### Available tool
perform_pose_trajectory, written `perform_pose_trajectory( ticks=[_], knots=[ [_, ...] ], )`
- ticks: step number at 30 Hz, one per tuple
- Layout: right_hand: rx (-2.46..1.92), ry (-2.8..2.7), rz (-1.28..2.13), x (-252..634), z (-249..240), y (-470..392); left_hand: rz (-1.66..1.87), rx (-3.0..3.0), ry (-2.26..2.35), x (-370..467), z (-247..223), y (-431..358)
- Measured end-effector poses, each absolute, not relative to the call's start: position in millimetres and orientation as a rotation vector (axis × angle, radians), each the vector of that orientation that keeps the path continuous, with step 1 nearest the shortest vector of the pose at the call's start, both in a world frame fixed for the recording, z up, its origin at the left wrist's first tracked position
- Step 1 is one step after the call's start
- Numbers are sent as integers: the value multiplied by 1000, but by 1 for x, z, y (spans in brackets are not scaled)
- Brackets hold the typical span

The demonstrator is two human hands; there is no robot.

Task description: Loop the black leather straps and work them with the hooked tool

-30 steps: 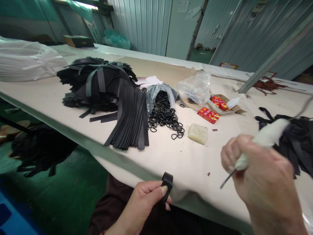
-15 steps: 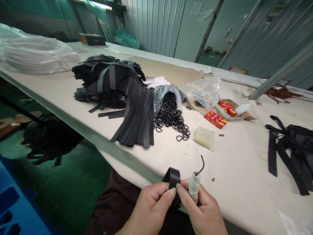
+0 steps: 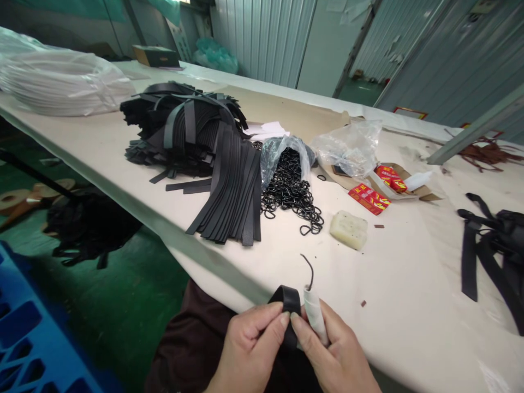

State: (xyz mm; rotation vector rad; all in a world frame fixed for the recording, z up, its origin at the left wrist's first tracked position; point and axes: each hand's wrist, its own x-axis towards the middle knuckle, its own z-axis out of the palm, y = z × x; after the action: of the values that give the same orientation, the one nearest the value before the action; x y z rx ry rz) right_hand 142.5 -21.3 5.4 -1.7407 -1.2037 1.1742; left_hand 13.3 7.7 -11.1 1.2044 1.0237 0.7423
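Observation:
A black strap (image 3: 290, 299), bent into a loop, is pinched between both my hands at the table's front edge. My left hand (image 3: 251, 344) closes thumb and finger on its left side. My right hand (image 3: 331, 349) grips the strap's right side with the thumb. Tucked in that same hand is a tool with a white wrapped handle (image 3: 314, 314), its thin dark curved tip pointing up. Beyond the hands, a heap of black D-rings (image 3: 289, 185) spills from a clear plastic bag (image 3: 270, 158). A pale wax-like block (image 3: 349, 229) lies to their right.
Bundled black straps (image 3: 223, 191) fan out on the table (image 3: 409, 273). Further off are a coil of white tubing (image 3: 61, 82), red packets (image 3: 369, 198) and a slanted metal post (image 3: 475, 125). More black straps (image 3: 469, 262) lie far right; a blue pallet (image 3: 28, 327) stands lower left.
The tool in my right hand has tilted, its tip swinging left. Both hands still hold the looped strap. The camera view has shifted slightly, moving the table items.

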Motion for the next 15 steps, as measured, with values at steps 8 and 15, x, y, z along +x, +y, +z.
perform_pose_trajectory(
  ticks=[8, 15],
  knots=[
    [-1668, -944, 1313, 146, -5, -9, 744, 989, 942, 20, -15, 11],
    [-1711, -1047, 1040, 162, -6, -24, 691, 749, 806, 19, -6, 13]
  ],
)
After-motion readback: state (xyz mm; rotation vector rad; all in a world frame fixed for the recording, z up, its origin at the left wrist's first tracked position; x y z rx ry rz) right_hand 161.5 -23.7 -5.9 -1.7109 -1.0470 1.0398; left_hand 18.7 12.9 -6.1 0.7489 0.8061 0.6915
